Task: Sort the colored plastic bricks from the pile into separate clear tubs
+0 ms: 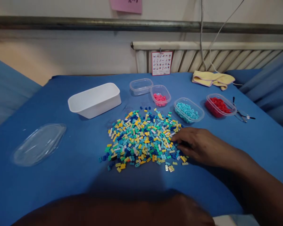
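i'm in a plain indoor room, exact kind unclear: radiator at upper right, metal pipe across the top.

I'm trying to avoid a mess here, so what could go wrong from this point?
The right hand is at the edge of the loose brick pile, so a sideways brush might scatter small pieces.
The open tub of turquoise pieces sits just beyond that hand; a knock could spill it into the mixed colours.
What look like glasses lie by the red pieces' tub, and might get scratched if it's shifted.
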### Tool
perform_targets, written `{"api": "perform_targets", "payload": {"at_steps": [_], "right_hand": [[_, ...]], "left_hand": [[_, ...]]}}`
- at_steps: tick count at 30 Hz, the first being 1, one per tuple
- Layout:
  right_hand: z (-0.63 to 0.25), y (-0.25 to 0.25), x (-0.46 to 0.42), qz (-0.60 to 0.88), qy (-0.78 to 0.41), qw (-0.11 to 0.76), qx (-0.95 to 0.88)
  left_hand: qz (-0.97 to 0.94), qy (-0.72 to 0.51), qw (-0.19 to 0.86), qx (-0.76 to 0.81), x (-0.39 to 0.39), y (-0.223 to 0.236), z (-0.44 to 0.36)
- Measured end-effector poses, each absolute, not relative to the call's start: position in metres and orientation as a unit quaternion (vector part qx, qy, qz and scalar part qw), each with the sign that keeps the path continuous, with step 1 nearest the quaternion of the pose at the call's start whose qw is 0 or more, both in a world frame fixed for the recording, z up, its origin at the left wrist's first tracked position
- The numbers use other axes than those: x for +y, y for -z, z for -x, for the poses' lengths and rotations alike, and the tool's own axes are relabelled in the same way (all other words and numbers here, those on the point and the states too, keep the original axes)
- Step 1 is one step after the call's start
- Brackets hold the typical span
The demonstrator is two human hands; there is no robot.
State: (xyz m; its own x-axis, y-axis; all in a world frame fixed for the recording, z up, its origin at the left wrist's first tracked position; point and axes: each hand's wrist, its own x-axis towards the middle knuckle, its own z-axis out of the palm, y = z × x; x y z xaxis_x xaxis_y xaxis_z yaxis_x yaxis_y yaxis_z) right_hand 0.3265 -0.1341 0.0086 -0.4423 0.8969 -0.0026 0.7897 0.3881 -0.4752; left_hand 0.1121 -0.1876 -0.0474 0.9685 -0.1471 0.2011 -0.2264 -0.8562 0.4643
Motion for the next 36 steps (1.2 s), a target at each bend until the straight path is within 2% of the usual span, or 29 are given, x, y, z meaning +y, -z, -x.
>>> {"api": "perform_targets", "payload": {"at_steps": [4, 8, 11, 18, 27, 36], "right_hand": [[-0.337, -0.014, -0.132, 0.481, -0.208, 0.174, -0.834], [-0.346, -0.02, -0.131, 0.474, -0.216, 0.19, -0.832], [-0.341, -0.023, -0.131, 0.475, -0.229, 0.177, -0.831], [-0.335, -0.022, -0.133, 0.473, -0.251, 0.15, -0.831], [-0.324, -0.022, -0.14, 0.483, -0.259, 0.106, -0.83], [-0.314, -0.027, -0.145, 0.541, -0.219, 0.037, -0.811]], "left_hand": [[-0.954, -0.165, 0.242, -0.065, -0.154, 0.028, -0.114], [-0.968, -0.157, 0.147, 0.128, -0.109, 0.001, -0.105], [-0.963, -0.11, 0.121, 0.216, -0.079, -0.006, -0.1], [-0.971, -0.045, 0.125, 0.2, -0.06, -0.004, -0.097], [-0.972, 0.028, 0.139, 0.188, -0.05, -0.025, -0.095], [-0.975, 0.062, 0.132, 0.165, -0.048, -0.033, -0.09]]}}
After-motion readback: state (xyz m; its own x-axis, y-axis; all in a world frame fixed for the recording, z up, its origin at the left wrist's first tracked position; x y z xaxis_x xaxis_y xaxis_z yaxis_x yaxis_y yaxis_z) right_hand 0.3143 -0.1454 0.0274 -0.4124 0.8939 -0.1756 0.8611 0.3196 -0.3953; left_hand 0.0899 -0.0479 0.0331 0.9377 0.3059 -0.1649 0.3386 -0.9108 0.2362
